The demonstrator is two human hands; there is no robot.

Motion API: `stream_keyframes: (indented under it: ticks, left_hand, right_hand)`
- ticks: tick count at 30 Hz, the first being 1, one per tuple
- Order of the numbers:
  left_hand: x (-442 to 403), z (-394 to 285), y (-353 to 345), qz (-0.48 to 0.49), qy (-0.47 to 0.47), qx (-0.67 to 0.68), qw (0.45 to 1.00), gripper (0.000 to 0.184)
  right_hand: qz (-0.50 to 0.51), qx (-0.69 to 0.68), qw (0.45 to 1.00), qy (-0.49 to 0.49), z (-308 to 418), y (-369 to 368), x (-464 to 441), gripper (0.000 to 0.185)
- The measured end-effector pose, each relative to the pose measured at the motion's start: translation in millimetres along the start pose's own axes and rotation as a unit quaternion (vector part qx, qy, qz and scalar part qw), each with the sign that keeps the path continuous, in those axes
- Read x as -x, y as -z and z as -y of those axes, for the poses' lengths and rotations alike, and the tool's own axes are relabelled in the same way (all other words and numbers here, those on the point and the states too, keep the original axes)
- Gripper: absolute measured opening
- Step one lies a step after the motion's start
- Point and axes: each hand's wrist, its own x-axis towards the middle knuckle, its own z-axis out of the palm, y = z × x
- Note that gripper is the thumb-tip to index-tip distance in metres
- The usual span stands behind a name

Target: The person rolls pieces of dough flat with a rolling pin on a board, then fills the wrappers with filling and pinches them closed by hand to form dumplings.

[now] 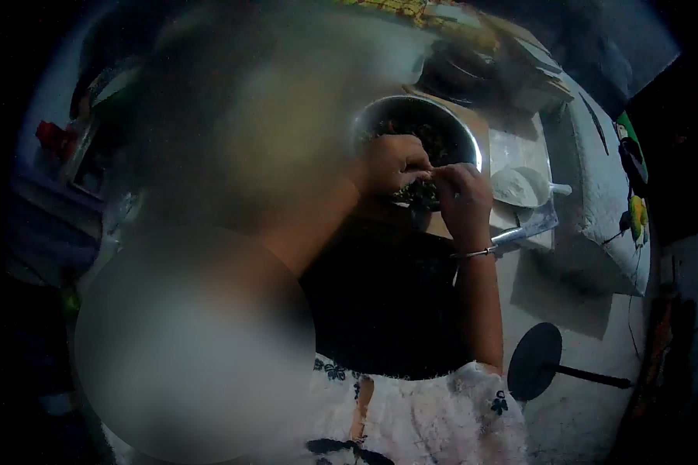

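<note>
My left hand [395, 164] and my right hand [465, 194] meet above the near part of a shiny metal bowl [473, 138]. Both sets of fingers are closed in a pinch, fingertips touching or almost so. Whatever is between them is too small and dark to name. Inside the bowl lies a dark green, chopped leafy mix [417, 133]. A thin bracelet [477, 253] circles my right wrist. Just right of that hand stands a white cup-like container with a handle, holding white powder [510, 186].
A metal-coloured, flat utensil or wrapper [523, 230] lies right of my wrist. A dark pan [461, 71] sits behind the bowl. Lower right is a dark flat disc with a long handle [537, 360]. A pale raised block [597, 194] borders the right side. A large blur hides the left.
</note>
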Motion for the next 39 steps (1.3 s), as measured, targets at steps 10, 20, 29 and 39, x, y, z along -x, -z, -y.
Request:
stream_keyframes:
  ticks: [10, 20, 29, 39]
  left_hand:
    - [-2, -5, -1, 0.029, 0.002, -0.041, 0.999, 0.012]
    - [-8, 3, 4, 0.015, 0.019, 0.015, 1.000, 0.014]
    - [-10, 1, 3, 0.045, 0.028, 0.000, 0.999, 0.010]
    - [-7, -2, 1, 0.059, 0.031, -0.010, 0.998, 0.010]
  right_hand:
    - [-0.004, -0.103, 0.993, -0.058, -9, -3, 7, 0.006]
    - [-0.012, -0.257, 0.935, -0.246, -26, -12, 17, 0.007]
    - [-0.039, -0.172, 0.974, -0.140, -13, -8, 13, 0.004]
    - [-0.053, -0.115, 0.989, -0.077, -15, -12, 12, 0.002]
